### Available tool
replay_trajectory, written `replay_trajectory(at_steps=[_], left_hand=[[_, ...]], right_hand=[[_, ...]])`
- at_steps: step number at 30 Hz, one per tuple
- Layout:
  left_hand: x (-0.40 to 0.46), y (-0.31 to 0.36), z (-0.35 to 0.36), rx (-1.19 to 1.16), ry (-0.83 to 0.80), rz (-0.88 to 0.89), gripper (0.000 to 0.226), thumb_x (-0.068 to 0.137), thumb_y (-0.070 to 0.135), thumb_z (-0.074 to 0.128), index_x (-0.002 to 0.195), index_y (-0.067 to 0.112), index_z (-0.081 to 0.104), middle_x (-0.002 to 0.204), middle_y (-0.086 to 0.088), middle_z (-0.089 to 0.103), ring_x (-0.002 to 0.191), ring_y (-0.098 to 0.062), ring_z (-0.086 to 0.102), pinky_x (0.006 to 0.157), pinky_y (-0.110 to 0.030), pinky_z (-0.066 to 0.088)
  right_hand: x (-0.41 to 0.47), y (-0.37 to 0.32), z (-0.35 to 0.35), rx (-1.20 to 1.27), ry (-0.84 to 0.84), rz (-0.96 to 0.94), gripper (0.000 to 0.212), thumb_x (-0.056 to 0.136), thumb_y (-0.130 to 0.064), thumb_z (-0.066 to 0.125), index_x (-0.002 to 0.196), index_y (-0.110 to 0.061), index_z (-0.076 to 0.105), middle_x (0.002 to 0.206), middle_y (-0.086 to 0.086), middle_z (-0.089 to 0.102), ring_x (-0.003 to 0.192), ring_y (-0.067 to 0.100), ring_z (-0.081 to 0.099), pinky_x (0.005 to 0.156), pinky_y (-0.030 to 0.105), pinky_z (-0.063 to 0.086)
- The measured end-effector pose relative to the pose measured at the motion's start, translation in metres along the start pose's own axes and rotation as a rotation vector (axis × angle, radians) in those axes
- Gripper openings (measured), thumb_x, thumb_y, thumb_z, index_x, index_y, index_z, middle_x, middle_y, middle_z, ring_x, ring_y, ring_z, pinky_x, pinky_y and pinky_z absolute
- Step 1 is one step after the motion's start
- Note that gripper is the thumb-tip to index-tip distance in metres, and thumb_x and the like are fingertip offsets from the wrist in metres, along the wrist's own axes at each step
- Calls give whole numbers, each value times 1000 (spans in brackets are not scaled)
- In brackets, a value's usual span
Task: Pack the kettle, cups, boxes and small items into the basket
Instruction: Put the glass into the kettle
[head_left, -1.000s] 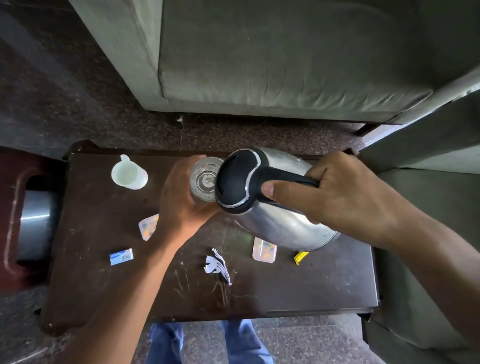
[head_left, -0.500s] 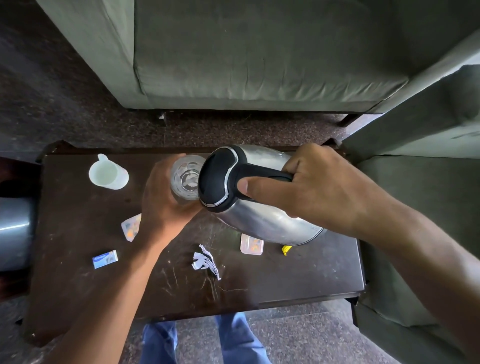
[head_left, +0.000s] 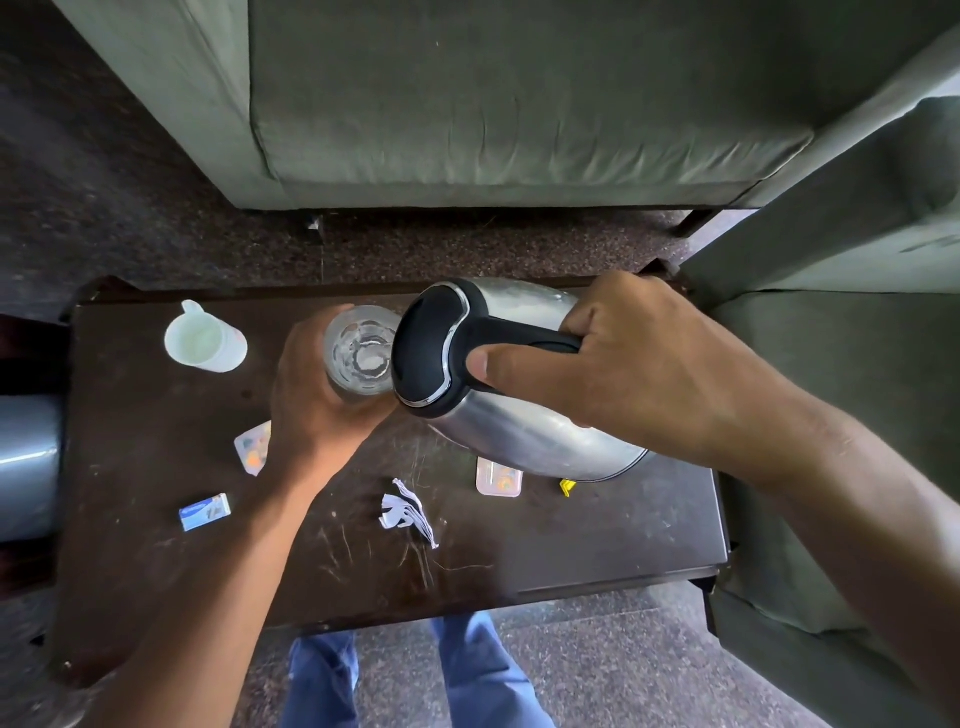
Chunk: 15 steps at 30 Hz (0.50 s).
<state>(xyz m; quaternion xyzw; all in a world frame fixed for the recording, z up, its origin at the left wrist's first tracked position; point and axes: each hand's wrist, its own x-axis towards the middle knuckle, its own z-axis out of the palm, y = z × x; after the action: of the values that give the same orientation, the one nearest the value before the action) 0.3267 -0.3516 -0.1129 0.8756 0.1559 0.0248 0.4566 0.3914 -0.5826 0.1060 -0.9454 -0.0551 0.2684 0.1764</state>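
Setting: a dark, scratched low table (head_left: 597, 530) on a speckled floor, with a grey-green sofa (head_left: 493, 104) beyond its far edge and another cushioned seat just off its right end.
Landmark: the steel kettle (head_left: 530, 415), held tilted above the table's right half, black lid end pointing left.
Right hand (head_left: 639, 374): closed round the kettle's black handle, thumb laid along it toward the lid.
Left hand (head_left: 317, 410): wrapped round a clear glass (head_left: 361, 353), held upright just left of the kettle's lid, rim touching or nearly touching the spout end; I cannot tell which.
Glass contents: a little seems to sit in the bottom; no stream is visible.
White cup (head_left: 205, 340): well left of the kettle, near the table's far edge, upright.
Small items: a blister pack (head_left: 253, 447) left of the kettle beside the left wrist; a second pack (head_left: 498, 477) and a yellow scrap (head_left: 567, 487) under the kettle's base; torn white paper (head_left: 408, 512) nearer me; a blue-and-white box (head_left: 204, 512) far left.
Basket: not in view.
Progress: judged early; nothing appears packed.
Risk 1: the kettle hides the glass rim, so a tilt too far could spill onto the packs and paper.
Risk 2: steel knocking glass could chip it or jolt it from the grip.
Risk 3: both hands occupied; a slip leaves nothing free to catch.
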Motion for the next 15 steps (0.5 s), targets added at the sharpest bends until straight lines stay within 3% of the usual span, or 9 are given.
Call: replay_trajectory(at_steps=[5,13,15], left_hand=[[3,-6,2,-2,-21,5,83,73,29,103,146,16,66,143,-1,69,135,-22,66,114,-49,54],[-2,-4,7,-8,0,-10,86,72,28,103,148,16,64,144,-1,68,136,-17,63,116,-37,51],[-1,-5,8,-10,-17,-5,84,73,30,103,147,16,65,143,-1,69,135,-18,65,115,-43,53]], right_hand=[[-3,1,-2,-1,0,-1,62,57,-87,52,49,-26,53,36,-7,40,40,15,31,46,26,24],[-4,5,0,-10,-2,12,66,58,-88,53,51,-23,53,37,-6,41,43,18,34,46,27,25],[-4,6,1,-10,-4,10,64,58,-89,52,52,-25,54,37,-7,41,43,18,35,47,27,25]])
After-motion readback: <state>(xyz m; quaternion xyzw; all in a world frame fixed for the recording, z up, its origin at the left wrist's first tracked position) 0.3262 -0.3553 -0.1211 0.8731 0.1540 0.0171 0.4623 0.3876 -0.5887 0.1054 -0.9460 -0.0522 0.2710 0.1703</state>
